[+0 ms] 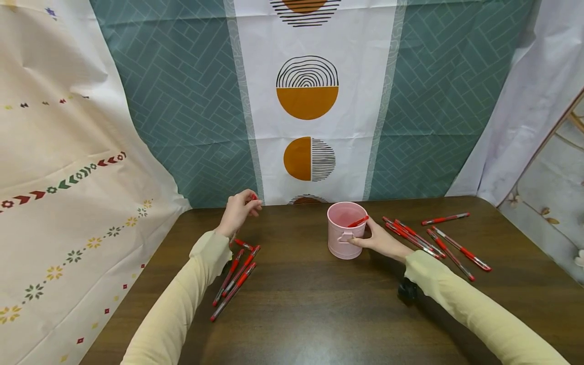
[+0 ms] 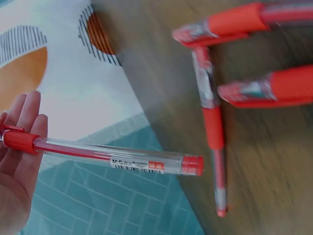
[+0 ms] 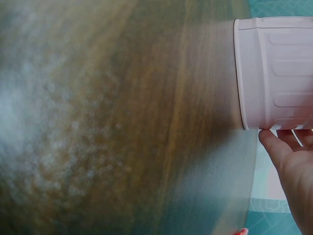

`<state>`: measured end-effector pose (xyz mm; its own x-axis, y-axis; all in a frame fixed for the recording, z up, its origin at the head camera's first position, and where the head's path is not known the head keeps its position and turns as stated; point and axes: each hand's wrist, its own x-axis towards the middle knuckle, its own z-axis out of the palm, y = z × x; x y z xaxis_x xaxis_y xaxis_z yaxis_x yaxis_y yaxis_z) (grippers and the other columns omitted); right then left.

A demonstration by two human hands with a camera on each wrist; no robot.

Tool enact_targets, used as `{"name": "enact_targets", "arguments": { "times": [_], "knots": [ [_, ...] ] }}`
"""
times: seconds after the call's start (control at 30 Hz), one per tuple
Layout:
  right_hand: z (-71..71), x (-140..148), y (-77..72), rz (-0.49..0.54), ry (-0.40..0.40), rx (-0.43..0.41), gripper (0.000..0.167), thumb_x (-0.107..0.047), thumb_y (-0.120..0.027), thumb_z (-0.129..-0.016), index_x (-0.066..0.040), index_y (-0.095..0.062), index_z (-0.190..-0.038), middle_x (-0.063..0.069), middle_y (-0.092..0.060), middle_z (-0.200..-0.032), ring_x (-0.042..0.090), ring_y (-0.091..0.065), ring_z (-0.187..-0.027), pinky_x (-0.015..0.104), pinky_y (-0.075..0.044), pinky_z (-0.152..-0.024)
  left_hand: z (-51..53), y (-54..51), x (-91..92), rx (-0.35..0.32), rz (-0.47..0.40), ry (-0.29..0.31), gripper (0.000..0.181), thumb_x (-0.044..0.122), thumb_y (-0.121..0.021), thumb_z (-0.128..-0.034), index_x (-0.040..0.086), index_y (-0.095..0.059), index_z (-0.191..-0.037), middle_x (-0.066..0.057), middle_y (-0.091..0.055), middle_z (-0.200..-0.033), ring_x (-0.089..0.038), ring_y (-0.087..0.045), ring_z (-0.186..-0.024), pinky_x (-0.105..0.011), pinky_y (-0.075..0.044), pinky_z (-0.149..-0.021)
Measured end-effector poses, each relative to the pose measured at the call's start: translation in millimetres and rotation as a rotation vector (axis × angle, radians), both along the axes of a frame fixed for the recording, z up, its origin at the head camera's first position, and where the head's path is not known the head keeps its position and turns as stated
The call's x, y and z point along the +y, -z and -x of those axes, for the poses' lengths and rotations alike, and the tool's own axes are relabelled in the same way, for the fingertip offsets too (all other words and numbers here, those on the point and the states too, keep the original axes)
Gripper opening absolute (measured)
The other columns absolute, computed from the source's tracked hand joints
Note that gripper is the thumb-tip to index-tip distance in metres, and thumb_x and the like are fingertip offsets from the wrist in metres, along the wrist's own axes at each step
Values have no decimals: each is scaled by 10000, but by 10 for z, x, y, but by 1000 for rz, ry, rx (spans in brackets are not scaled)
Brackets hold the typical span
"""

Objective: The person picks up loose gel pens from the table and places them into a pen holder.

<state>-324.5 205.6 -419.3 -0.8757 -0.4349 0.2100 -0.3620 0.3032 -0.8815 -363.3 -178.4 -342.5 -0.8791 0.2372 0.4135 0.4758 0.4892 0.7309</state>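
A red gel pen point(image 2: 122, 155) is held in the left hand point(image 1: 239, 208), its clear barrel pointing away from the fingers in the left wrist view. That hand point(image 2: 22, 152) is raised near the table's back edge, beyond several red pens point(image 1: 237, 281) lying on the left. At the centre back stands a pink bucket point(image 1: 339, 243), upright, with a red pen point(image 1: 358, 221) showing inside at its rim. The right hand point(image 1: 380, 239) holds the bucket's right side near its small handle; in the right wrist view the fingers of this hand point(image 3: 293, 156) touch the bucket wall point(image 3: 288, 73).
Several more red pens point(image 1: 438, 243) lie on the brown table point(image 1: 310, 314) to the right, beyond the right forearm. Patterned cloth point(image 1: 191, 101) hangs behind the table, and a pale cloth point(image 1: 68, 228) drapes along its left side.
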Motion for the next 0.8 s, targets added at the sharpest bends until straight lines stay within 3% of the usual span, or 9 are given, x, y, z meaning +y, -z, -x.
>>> {"name": "enact_targets", "arguments": {
  "times": [0.3,0.57,0.7,0.8],
  "knots": [
    [-12,-7,-15,-9,20,-5,771,-280,-697,-793,-129,-231,-1388,115,-377,-1311,307,-351,-1170,494,-347,-900,-23,-123,181,33,-107,29,149,88,-618,-860,-52,-568,-865,-226,-622,-781,-253,-613,-577,-407,-502,-641],
    [8,3,3,-9,15,-13,767,-271,-695,-796,-133,-227,-1389,112,-371,-1318,305,-343,-1180,493,-339,-908,-296,-378,418,37,-194,58,141,-14,-573,-868,-147,-528,-887,-293,-601,-802,-380,-607,-642,-468,-481,-673],
    [0,-2,-21,-6,10,-22,770,-239,-693,-801,-118,-219,-1396,131,-365,-1327,314,-336,-1187,498,-335,-910,-337,-434,506,40,-235,62,157,3,-572,-875,-145,-520,-888,-288,-604,-805,-403,-607,-676,-462,-479,-680],
    [-75,-28,-118,-2,-4,-23,770,-199,-686,-805,-59,-209,-1393,180,-356,-1325,343,-331,-1183,513,-332,-906,-334,-450,556,35,-279,66,178,25,-580,-875,-140,-519,-896,-294,-604,-808,-444,-592,-703,-468,-476,-686]
  ]
}}
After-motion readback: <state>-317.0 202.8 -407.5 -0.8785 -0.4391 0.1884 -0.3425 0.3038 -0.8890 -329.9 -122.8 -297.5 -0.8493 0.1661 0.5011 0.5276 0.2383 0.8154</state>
